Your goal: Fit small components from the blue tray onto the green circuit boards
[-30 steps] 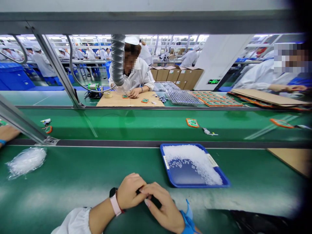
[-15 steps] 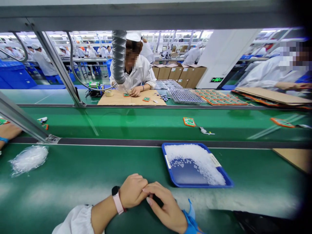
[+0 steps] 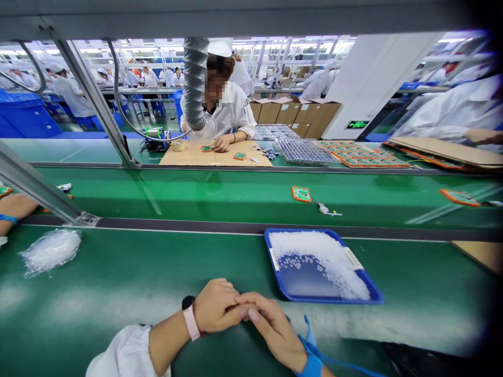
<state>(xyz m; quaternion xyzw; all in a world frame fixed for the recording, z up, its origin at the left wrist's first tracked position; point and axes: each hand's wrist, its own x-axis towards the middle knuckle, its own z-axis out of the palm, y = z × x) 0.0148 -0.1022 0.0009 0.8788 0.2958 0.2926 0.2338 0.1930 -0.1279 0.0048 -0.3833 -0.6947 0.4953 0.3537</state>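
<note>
My left hand (image 3: 215,306) and my right hand (image 3: 271,325) meet on the green bench near its front edge, fingers curled and pressed together over something small and dark that I cannot make out. The left wrist wears a pink-strapped watch (image 3: 190,317). The right wrist carries a blue strap (image 3: 310,358). A blue tray (image 3: 375,294) heaped with small white plastic parts stands just beyond my right hand, apart from it.
A clear bag of white parts (image 3: 50,250) lies at the left. On the conveyor belt (image 3: 236,196) beyond lie an orange-framed circuit board (image 3: 301,193) and a small connector (image 3: 328,210). A co-worker (image 3: 228,112) sits opposite at a cardboard sheet. Another person's arm (image 3: 13,209) rests at far left.
My hands stay joined; the right fingers have closed more tightly against the left. The view has tilted slightly, and the board on the belt has shifted left.
</note>
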